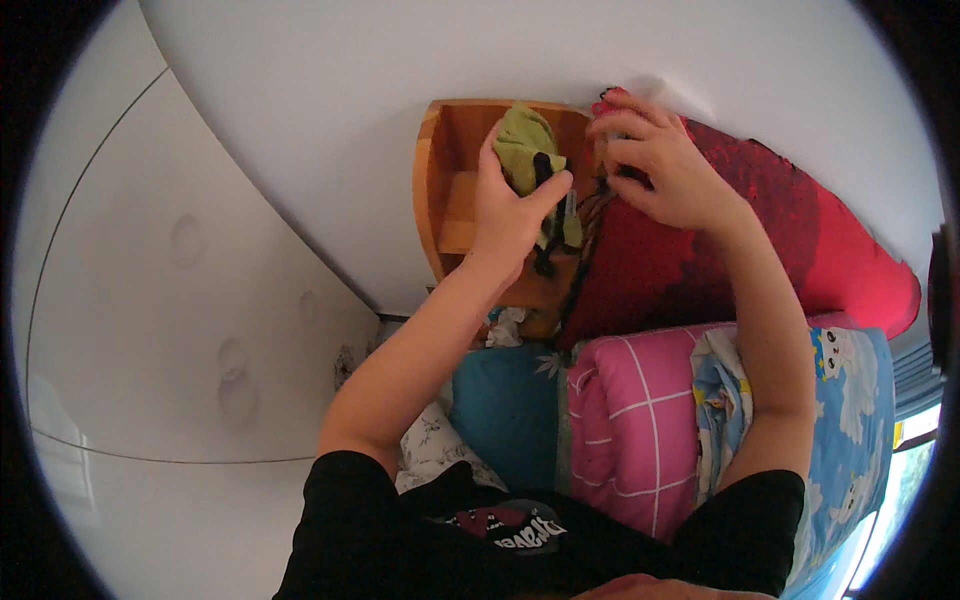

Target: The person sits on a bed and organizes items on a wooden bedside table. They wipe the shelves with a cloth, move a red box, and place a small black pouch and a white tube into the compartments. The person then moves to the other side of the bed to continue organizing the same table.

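My left hand grips a bunched olive-green cloth item with black straps, one end dangling below my thumb. It is held over a wooden bedside cabinet with an open top compartment. My right hand is at the left end of a red, dark-patterned fabric headboard cover, beside the cabinet. Its fingers are curled and apart; whether they pinch the cover or a thin strand there is unclear. Dark strands hang along the cover's edge, just below those fingers.
Below lies a bed with a teal sheet, a folded pink checked quilt and a blue cartoon-print cover. Crumpled white paper sits by the cabinet's foot. Glossy white cabinet doors stand left; a window is at right.
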Demonstrator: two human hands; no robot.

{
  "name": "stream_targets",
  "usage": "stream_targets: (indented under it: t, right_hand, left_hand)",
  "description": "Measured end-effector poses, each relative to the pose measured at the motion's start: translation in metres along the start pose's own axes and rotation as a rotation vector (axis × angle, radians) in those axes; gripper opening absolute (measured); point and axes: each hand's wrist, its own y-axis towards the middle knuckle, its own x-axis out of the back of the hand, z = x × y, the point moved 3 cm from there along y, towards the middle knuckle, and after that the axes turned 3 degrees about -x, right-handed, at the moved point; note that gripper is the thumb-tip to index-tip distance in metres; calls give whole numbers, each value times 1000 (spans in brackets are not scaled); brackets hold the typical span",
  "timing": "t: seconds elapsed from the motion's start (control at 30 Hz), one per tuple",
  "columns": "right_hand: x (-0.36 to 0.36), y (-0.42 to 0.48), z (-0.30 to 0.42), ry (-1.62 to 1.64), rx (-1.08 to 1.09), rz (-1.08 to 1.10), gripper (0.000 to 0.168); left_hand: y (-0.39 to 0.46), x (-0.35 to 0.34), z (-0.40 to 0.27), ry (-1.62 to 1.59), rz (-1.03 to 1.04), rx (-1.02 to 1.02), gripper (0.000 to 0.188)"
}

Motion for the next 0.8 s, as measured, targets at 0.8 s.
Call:
stream_targets:
  t: [0.8]
  right_hand:
    - [7,8,-20,163,-102,71,11]
  left_hand:
    - [20,-13,1,614,-23,-562,43]
